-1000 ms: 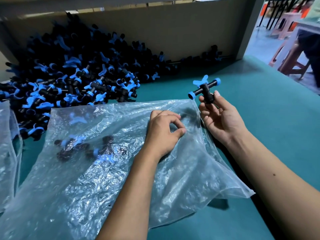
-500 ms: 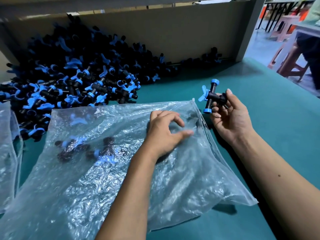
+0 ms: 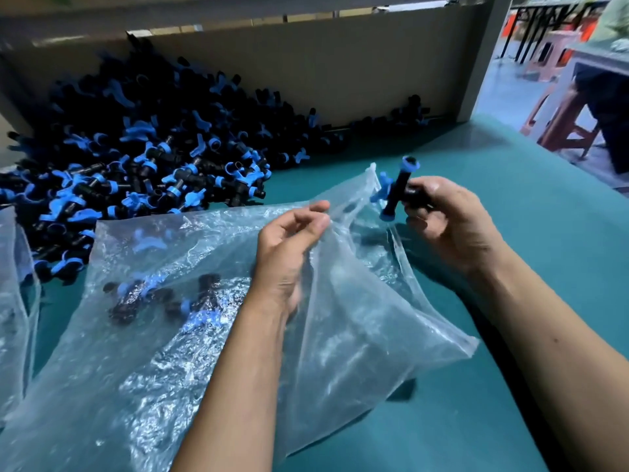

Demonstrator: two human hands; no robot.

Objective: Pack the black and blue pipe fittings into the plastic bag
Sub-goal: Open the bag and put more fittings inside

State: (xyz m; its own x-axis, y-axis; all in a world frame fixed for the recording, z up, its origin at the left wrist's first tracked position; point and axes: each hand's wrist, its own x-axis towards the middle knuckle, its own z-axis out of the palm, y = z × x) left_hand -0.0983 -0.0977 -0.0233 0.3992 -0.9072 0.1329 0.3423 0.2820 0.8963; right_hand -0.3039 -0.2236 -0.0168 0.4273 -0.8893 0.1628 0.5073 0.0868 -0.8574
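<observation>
upright, black fitting (image 3: 398,192) with blue end rings, beside crinkled clear bag (image 3: 211,352).

Black fittings with blue rings and handles (image 3: 136,165), clear crinkled plastic bag (image 3: 204,352), teal table (image 3: 476,420), beige back board (image 3: 340,63)

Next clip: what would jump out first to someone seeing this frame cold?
The big heap of black and blue pipe fittings piled against the cardboard wall at the back left of the green table. In front of it, the left hand pinches up the top layer of a clear plastic bag that already holds a few fittings, while the right hand grips one fitting at the bag's mouth.
</observation>
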